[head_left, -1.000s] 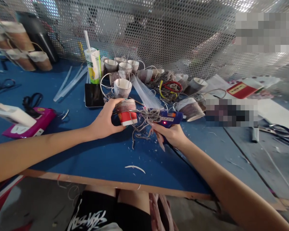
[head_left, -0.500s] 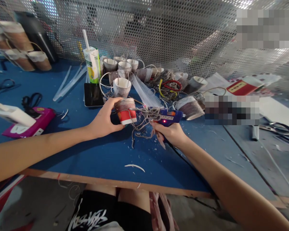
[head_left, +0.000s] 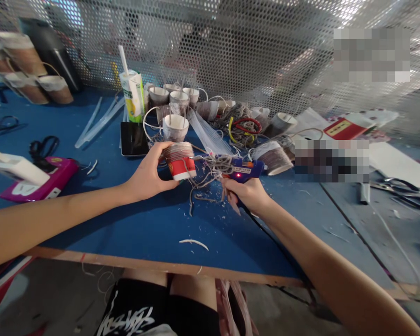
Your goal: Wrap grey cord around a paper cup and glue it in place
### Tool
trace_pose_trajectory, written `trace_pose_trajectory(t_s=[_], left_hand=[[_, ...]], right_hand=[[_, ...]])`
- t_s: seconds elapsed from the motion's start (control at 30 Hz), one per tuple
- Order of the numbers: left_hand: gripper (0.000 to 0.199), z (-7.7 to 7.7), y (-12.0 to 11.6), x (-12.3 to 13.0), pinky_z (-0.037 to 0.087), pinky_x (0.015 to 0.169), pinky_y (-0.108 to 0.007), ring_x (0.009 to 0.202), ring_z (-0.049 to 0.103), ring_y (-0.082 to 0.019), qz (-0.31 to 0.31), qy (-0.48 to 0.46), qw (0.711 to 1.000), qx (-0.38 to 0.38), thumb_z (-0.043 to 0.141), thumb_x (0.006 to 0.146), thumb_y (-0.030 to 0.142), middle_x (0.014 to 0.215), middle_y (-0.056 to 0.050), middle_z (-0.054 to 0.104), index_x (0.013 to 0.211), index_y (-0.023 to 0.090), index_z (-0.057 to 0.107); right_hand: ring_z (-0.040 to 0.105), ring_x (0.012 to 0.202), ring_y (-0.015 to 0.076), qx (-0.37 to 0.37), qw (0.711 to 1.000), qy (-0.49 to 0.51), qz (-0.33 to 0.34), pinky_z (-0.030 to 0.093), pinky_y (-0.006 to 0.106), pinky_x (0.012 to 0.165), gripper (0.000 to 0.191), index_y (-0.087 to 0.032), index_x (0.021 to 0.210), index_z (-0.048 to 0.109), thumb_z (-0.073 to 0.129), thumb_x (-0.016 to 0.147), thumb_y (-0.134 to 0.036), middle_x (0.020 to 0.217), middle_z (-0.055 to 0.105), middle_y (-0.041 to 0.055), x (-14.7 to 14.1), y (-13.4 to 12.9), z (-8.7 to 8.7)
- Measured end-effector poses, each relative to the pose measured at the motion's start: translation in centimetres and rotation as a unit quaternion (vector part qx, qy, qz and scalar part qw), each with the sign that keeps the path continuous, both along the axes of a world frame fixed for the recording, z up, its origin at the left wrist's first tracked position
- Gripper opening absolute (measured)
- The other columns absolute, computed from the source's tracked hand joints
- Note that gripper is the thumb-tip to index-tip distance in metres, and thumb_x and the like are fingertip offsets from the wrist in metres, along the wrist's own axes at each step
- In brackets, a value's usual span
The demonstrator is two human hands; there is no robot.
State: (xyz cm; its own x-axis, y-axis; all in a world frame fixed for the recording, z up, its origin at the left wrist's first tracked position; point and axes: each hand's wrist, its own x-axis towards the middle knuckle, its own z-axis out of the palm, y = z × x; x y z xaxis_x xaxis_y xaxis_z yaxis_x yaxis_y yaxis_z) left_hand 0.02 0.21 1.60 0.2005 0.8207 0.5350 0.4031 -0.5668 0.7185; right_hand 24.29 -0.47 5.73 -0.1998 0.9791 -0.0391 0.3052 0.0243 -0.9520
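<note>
A red paper cup (head_left: 182, 168), wound with grey-brown cord over its upper part, is gripped by my left hand (head_left: 150, 172), thumb low and fingers around the far side. My right hand (head_left: 247, 191) is closed around a blue glue gun (head_left: 247, 169) with a lit red light. The gun's nozzle end points at the cup and is covered by tangled cord (head_left: 220, 163); whether it touches the cup I cannot tell. Loose cord ends hang between the two hands. Behind the held cup stands a white-rimmed wrapped cup (head_left: 175, 127).
Several wrapped cups (head_left: 179, 99) and a cord pile (head_left: 243, 123) line the back, before a perforated metal screen (head_left: 231, 56). A phone (head_left: 134, 139), a drink carton (head_left: 132, 95) and a magenta power strip (head_left: 45, 179) are at left. Scissors (head_left: 399, 186) lie right. A black cable (head_left: 266, 231) crosses the table edge.
The whole view has shifted slightly. In my left hand the cup has turned a little, and a cord strand now lies across its red side. My right hand stays nearly in place with the glue gun.
</note>
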Motion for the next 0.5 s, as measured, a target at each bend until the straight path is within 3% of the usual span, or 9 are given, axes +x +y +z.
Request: trace_pose_trajectory(t_s=[0.5], left_hand=[[0.069,-0.08,0.00,0.00,0.050,0.103,-0.044,0.116,0.058,-0.025,0.006,-0.033,0.999,-0.027,0.076,0.063,0.028,0.125,-0.009,0.057,0.122,0.022,0.043]], right_hand=[[0.043,0.025,0.0094,-0.022,0.999,-0.024,-0.017,0.039,0.023,0.035,0.034,-0.023,0.033,0.040,0.054,0.064,-0.025,0.026,0.041,-0.0010,0.32,-0.02,0.29]])
